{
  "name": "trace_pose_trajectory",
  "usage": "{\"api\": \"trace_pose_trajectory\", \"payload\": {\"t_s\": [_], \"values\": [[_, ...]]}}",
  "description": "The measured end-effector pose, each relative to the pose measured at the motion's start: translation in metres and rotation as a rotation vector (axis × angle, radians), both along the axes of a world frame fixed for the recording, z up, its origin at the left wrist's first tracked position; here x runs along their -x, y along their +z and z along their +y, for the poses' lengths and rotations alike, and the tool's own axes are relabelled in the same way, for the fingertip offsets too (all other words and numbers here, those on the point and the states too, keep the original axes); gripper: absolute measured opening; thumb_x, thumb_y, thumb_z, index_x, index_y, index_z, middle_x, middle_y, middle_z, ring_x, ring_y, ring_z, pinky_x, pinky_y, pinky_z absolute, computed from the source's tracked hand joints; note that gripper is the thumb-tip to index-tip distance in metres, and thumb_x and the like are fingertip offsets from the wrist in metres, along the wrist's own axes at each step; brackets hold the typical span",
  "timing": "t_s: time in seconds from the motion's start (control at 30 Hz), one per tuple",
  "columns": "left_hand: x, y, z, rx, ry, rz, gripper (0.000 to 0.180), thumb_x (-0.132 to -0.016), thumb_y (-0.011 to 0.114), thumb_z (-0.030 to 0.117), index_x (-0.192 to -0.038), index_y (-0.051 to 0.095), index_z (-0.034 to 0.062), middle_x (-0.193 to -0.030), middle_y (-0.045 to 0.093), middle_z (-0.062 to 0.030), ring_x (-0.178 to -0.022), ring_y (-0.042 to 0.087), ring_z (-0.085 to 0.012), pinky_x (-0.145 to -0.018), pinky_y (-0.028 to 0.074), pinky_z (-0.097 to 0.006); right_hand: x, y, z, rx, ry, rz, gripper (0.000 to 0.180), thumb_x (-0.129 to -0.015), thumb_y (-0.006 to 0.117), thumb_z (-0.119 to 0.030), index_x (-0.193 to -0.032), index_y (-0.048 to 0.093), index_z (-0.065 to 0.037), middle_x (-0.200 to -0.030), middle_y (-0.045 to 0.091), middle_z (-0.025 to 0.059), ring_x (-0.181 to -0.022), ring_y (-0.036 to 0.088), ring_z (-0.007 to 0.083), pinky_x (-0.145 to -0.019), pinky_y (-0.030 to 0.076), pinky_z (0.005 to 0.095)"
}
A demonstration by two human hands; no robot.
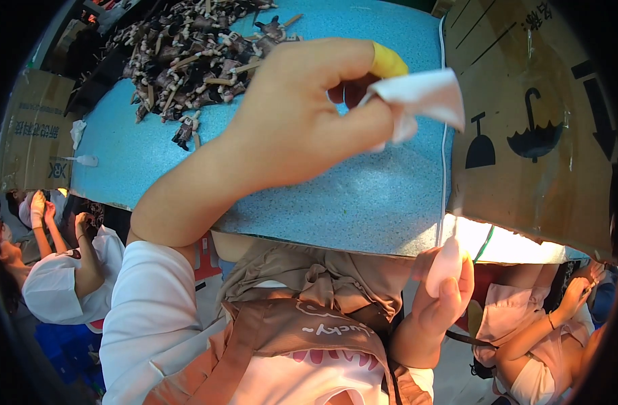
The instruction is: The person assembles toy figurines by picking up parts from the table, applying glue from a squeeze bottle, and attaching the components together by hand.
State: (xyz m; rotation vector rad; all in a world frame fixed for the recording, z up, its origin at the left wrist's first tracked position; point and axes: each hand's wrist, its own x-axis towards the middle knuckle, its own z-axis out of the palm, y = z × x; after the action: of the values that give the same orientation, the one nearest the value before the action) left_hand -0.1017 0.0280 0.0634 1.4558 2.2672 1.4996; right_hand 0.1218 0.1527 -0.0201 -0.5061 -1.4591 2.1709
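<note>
Over the blue table (363,196), the left hand (309,115) pinches a white cloth (427,98), a yellow cover (389,62) on one fingertip. At the table's near edge, well apart from it, the right hand (451,297) wraps a small white bottle (446,266), thin tip upward. A pile of figures (194,57) lies on the table's far left part, untouched. The step seems to be handling cloth and bottle together; the next move probably calls for a steady tip and gentle squeeze.
</note>
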Motion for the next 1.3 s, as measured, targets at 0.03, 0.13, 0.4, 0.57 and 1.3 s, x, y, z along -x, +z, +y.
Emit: {"api": "trace_pose_trajectory", "payload": {"t_s": [0.03,0.13,0.4,0.57,1.3], "values": [[0.006,-0.010,0.003,-0.049,0.049,0.048,0.020,-0.070,0.060,0.009,-0.088,0.059,0.0000,-0.073,0.060,-0.0088,-0.067,0.058,-0.0188,-0.059,0.046,-0.029,0.006,0.000,-0.003,-0.096,0.018,0.029,0.051,-0.078,0.057,-0.032,-0.107,0.045,0.007,-0.075,0.053,0.0101,-0.065,0.050,0.0181,-0.058,0.041,0.0290],[0.019,-0.053,0.019,0.129,0.128,0.341,0.032,-0.071,0.062,0.014,-0.098,0.053,-0.0015,-0.084,0.057,-0.0166,-0.079,0.056,-0.0320,-0.068,0.045,-0.037,0.015,-0.004,-0.008,-0.080,0.060,0.095,0.045,-0.080,0.058,-0.015,-0.115,0.041,0.006,-0.088,0.057,0.0145,-0.081,0.056,0.0222,-0.075,0.045,0.0338],[-0.003,-0.030,-0.046,0.337,0.144,0.397,0.052,-0.074,0.061,0.014,-0.120,0.041,0.0002,-0.112,0.048,-0.0190,-0.104,0.047,-0.0341,-0.088,0.039,-0.040,0.050,-0.011,-0.008,-0.882,0.013,-0.076,0.032,-0.075,0.061,0.000,-0.104,0.046,0.002,-0.095,0.058,0.0174,-0.091,0.057,0.0262,-0.079,0.045,0.0341],[0.017,-0.039,-0.152,0.435,0.653,0.328,0.042,-0.074,0.065,0.018,-0.109,0.050,-0.0005,-0.097,0.053,-0.0181,-0.090,0.053,-0.0312,-0.078,0.042,-0.036,0.067,-0.006,-0.009,-1.224,0.001,-0.125,0.028,-0.075,0.061,-0.004,-0.099,0.051,0.005,-0.095,0.056,0.0214,-0.086,0.054,0.0340,-0.077,0.042,0.0381],[-0.114,-0.055,-0.012,-0.477,-0.395,-1.524,0.047,-0.077,0.067,0.019,-0.114,0.041,0.0053,-0.093,0.053,-0.0068,-0.070,0.053,-0.0110,-0.056,0.039,-0.021,-0.015,0.018,-0.020,-0.068,-0.031,0.329,0.043,-0.085,0.052,-0.031,-0.118,0.040,-0.007,-0.071,0.045,0.0029,-0.059,0.040,0.0114,-0.056,0.029,0.0263]]}}
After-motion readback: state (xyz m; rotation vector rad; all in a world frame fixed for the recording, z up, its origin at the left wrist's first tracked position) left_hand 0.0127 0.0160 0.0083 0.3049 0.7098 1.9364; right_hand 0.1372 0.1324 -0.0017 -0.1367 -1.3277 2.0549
